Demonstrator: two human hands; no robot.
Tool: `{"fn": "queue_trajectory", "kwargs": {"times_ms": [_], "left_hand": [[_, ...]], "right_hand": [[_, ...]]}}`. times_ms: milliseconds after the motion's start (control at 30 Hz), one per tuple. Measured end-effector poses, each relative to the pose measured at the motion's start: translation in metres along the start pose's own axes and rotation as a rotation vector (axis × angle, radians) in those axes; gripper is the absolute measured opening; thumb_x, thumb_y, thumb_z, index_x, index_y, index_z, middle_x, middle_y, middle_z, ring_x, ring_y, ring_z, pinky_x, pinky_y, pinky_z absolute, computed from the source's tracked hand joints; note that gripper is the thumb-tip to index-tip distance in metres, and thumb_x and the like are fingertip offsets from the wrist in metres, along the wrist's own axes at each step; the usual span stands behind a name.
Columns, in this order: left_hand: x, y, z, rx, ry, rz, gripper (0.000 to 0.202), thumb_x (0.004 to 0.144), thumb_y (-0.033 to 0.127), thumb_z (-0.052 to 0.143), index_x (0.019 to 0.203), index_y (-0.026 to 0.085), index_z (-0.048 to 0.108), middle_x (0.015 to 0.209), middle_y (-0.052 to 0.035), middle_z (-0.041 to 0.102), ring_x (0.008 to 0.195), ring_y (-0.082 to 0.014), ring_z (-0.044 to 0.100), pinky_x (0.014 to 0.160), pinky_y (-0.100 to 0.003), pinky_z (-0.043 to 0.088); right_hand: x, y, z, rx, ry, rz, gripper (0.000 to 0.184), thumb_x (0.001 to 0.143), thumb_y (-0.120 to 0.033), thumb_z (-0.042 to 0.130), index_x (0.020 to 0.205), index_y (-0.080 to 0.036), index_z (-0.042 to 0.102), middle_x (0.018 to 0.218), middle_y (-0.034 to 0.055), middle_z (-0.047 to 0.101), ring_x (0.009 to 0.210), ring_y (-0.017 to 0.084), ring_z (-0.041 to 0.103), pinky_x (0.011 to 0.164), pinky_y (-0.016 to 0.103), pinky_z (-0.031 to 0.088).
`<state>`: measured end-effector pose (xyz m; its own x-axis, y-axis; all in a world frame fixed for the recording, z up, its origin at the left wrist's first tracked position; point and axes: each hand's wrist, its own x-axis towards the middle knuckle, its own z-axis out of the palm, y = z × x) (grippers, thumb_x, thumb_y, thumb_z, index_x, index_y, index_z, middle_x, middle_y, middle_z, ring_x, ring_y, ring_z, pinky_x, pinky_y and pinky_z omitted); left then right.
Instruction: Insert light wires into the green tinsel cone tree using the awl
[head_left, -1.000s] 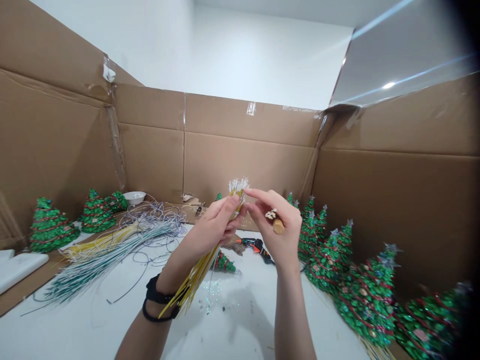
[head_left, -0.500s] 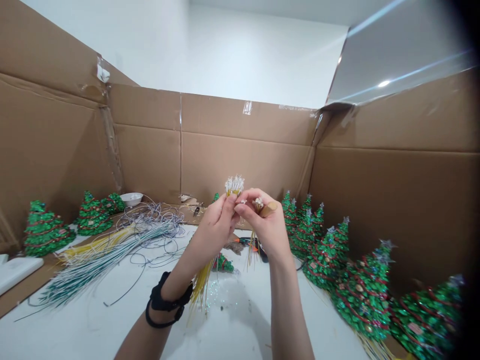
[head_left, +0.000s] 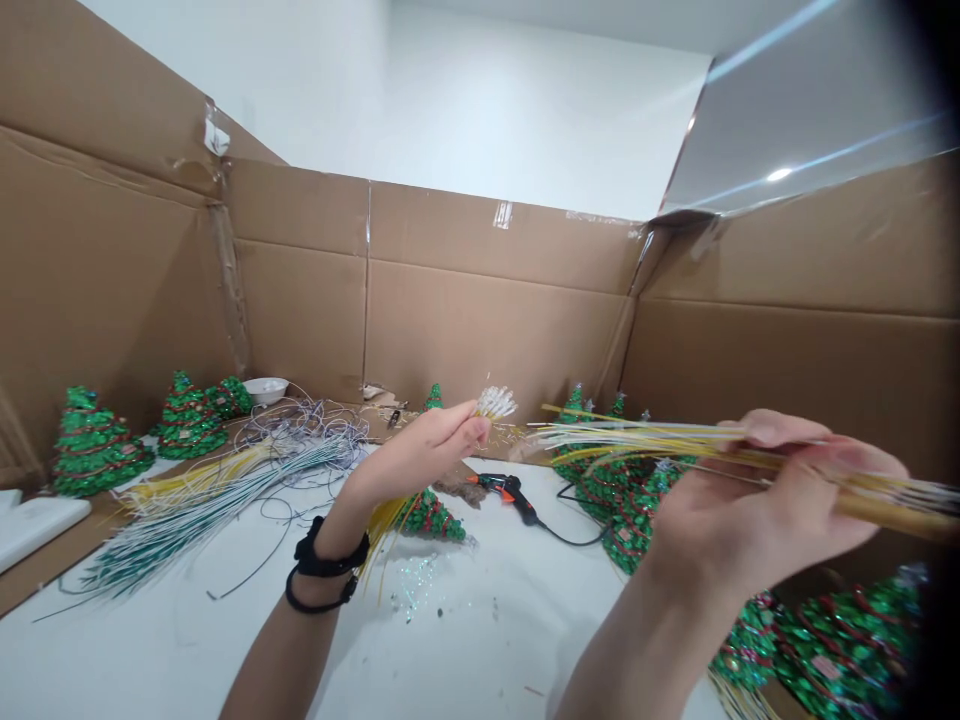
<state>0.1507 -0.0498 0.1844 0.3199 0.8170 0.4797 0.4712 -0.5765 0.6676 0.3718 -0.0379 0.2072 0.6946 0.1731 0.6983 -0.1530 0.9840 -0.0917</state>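
My left hand [head_left: 424, 455] is closed on a bundle of thin yellow wires [head_left: 390, 530], whose white beaded tips [head_left: 495, 402] stick up above my fingers and whose lower ends hang past my wrist. My right hand [head_left: 765, 490] is raised at the right, holding a second sheaf of long yellow wires [head_left: 637, 437] that fans out to the left. A tan wooden stick [head_left: 877, 512] lies along that sheaf in my fingers. The two hands stand well apart. A small green tinsel tree [head_left: 429, 518] sits on the table below my left hand.
An orange and black glue gun [head_left: 504, 490] lies on the white table [head_left: 480, 640], its black cord trailing right. Green tinsel trees [head_left: 97, 445] stand left and right. Heaps of yellow, green-white and thin grey wire [head_left: 225, 490] lie left, near a white bowl [head_left: 265, 390]. Cardboard walls [head_left: 480, 340] surround everything.
My hands were together at the middle and have separated. My right hand has moved right and up, drawing a sheaf of yellow wires with the wooden stick out of the bundle.
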Motion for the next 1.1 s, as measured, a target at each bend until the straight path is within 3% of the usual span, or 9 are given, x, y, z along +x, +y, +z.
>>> {"fn": "queue_trajectory", "kwargs": {"times_ms": [100, 200, 267, 333, 433, 567, 700, 933, 1100], "left_hand": [[-0.001, -0.002, -0.002, -0.038, 0.033, -0.019, 0.034, 0.095, 0.044, 0.031, 0.079, 0.019, 0.048, 0.057, 0.005, 0.038, 0.049, -0.0084, 0.035, 0.047, -0.023, 0.03], [-0.002, -0.001, -0.002, -0.104, 0.043, -0.017, 0.036, 0.094, 0.049, 0.032, 0.081, 0.02, 0.048, 0.056, 0.0059, 0.035, 0.047, -0.0079, 0.033, 0.045, -0.022, 0.03], [-0.002, 0.0, -0.001, -0.125, 0.055, 0.002, 0.036, 0.094, 0.049, 0.033, 0.084, 0.019, 0.049, 0.056, 0.0061, 0.035, 0.047, -0.0076, 0.033, 0.045, -0.022, 0.03], [-0.003, 0.002, 0.0, -0.13, 0.068, 0.027, 0.036, 0.094, 0.049, 0.033, 0.084, 0.019, 0.049, 0.058, 0.0057, 0.037, 0.048, -0.0072, 0.035, 0.046, -0.022, 0.031], [-0.004, 0.006, 0.001, -0.146, 0.075, 0.065, 0.035, 0.095, 0.047, 0.033, 0.082, 0.018, 0.048, 0.06, 0.0053, 0.04, 0.048, -0.0067, 0.036, 0.047, -0.022, 0.032], [-0.007, 0.009, 0.001, -0.176, 0.103, 0.072, 0.034, 0.095, 0.047, 0.033, 0.086, 0.018, 0.049, 0.059, 0.0057, 0.04, 0.048, -0.0061, 0.036, 0.047, -0.021, 0.033], [-0.006, 0.009, 0.004, -0.197, 0.165, 0.046, 0.035, 0.095, 0.047, 0.033, 0.086, 0.019, 0.05, 0.058, 0.0059, 0.039, 0.047, -0.0058, 0.037, 0.046, -0.021, 0.032], [-0.004, 0.012, 0.009, -0.233, 0.294, 0.006, 0.035, 0.093, 0.05, 0.037, 0.08, 0.019, 0.048, 0.056, 0.0064, 0.038, 0.045, -0.0058, 0.035, 0.043, -0.021, 0.03], [-0.003, 0.013, 0.012, -0.286, 0.308, -0.017, 0.035, 0.093, 0.051, 0.037, 0.083, 0.019, 0.049, 0.057, 0.0061, 0.039, 0.045, -0.0058, 0.036, 0.042, -0.02, 0.03]], "right_hand": [[-0.005, -0.008, 0.003, -0.017, -0.051, 0.016, 0.017, 0.089, -0.019, 0.051, 0.074, -0.026, 0.051, 0.055, -0.0059, 0.041, 0.055, 0.011, 0.046, 0.055, 0.024, 0.043], [-0.018, -0.015, 0.007, -0.039, -0.374, 0.251, 0.005, 0.089, -0.025, 0.053, 0.086, -0.028, 0.05, 0.059, -0.0066, 0.037, 0.045, 0.008, 0.035, 0.038, 0.02, 0.029], [-0.027, -0.015, 0.012, -0.123, -0.639, 0.362, 0.007, 0.087, -0.029, 0.058, 0.09, -0.027, 0.052, 0.061, -0.0066, 0.039, 0.044, 0.006, 0.032, 0.036, 0.019, 0.025], [-0.035, -0.01, 0.018, -0.247, -0.836, 0.343, 0.012, 0.084, -0.029, 0.061, 0.094, -0.026, 0.056, 0.061, -0.0066, 0.044, 0.045, 0.006, 0.036, 0.039, 0.019, 0.029], [-0.04, 0.004, 0.026, -0.391, -0.978, 0.243, 0.016, 0.085, -0.026, 0.059, 0.1, -0.026, 0.062, 0.065, -0.005, 0.056, 0.049, 0.007, 0.044, 0.045, 0.02, 0.038], [-0.042, 0.021, 0.027, -0.426, -0.992, 0.109, 0.023, 0.086, -0.021, 0.056, 0.105, -0.028, 0.067, 0.087, -0.0012, 0.069, 0.064, 0.01, 0.059, 0.057, 0.023, 0.049], [-0.046, 0.03, 0.023, -0.411, -1.005, 0.004, 0.036, 0.086, -0.016, 0.053, 0.116, -0.032, 0.064, 0.101, -0.0005, 0.07, 0.083, 0.013, 0.064, 0.07, 0.026, 0.053], [-0.056, 0.04, 0.023, -0.553, -1.004, -0.157, 0.052, 0.083, -0.013, 0.052, 0.129, -0.038, 0.053, 0.073, -0.0029, 0.063, 0.059, 0.01, 0.053, 0.055, 0.023, 0.043], [-0.061, 0.038, 0.03, -0.431, -0.914, 0.001, 0.032, 0.082, -0.022, 0.057, 0.11, -0.033, 0.067, 0.077, -0.0007, 0.064, 0.057, 0.011, 0.051, 0.053, 0.025, 0.042]]}}
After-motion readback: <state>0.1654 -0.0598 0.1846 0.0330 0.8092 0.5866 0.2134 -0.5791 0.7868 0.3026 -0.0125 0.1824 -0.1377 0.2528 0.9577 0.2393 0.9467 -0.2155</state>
